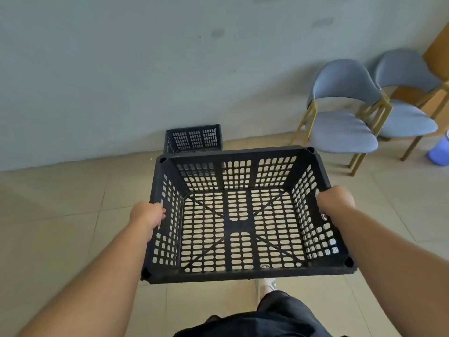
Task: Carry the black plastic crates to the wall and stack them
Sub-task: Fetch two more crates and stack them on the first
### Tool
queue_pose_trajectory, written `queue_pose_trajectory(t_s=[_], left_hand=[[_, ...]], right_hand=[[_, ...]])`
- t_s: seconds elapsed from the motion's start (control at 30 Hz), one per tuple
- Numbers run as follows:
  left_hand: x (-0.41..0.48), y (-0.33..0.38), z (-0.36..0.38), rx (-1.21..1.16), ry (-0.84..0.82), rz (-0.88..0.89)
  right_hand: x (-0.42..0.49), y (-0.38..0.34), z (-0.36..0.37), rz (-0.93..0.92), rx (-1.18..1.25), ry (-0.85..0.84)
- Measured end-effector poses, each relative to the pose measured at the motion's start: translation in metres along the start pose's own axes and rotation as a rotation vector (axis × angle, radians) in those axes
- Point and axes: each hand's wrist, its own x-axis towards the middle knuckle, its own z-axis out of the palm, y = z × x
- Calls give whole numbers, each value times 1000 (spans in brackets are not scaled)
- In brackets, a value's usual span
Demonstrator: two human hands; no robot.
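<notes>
I carry an empty black plastic crate [240,224] with perforated walls and floor, held level above the tiled floor in front of me. My left hand [147,215] grips its left side wall. My right hand [336,199] grips the handle slot in its right side wall. A second black crate [194,138] stands on the floor against the grey wall [145,69], just beyond the far rim of the carried one, which hides its near part.
Two blue padded chairs [345,113] with wooden legs stand along the wall to the right. A blue bucket [439,152] sits at the right edge. My leg and shoe [267,285] show below the crate on the beige tiles.
</notes>
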Motion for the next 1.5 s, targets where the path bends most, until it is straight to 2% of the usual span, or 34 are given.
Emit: queue_pose_trajectory(t_s=[0.3, 0.57, 0.7, 1.07, 1.33, 1.5], left_hand=[[83, 82, 7, -26, 69, -86], [170, 143, -3, -153, 155, -119], [235, 167, -11, -170, 164, -135], [428, 260, -45, -112, 39, -82], [531, 330, -25, -52, -20, -74], [577, 373, -6, -14, 15, -72]], right_hand=[[116, -131, 32, -123, -81, -97], [188, -254, 66, -192, -84, -151], [215, -315, 97, -174, -92, -158], [265, -463, 167, -60, -34, -104], [329, -532, 193, 26, 4, -102], [386, -580, 204, 29, 15, -138]])
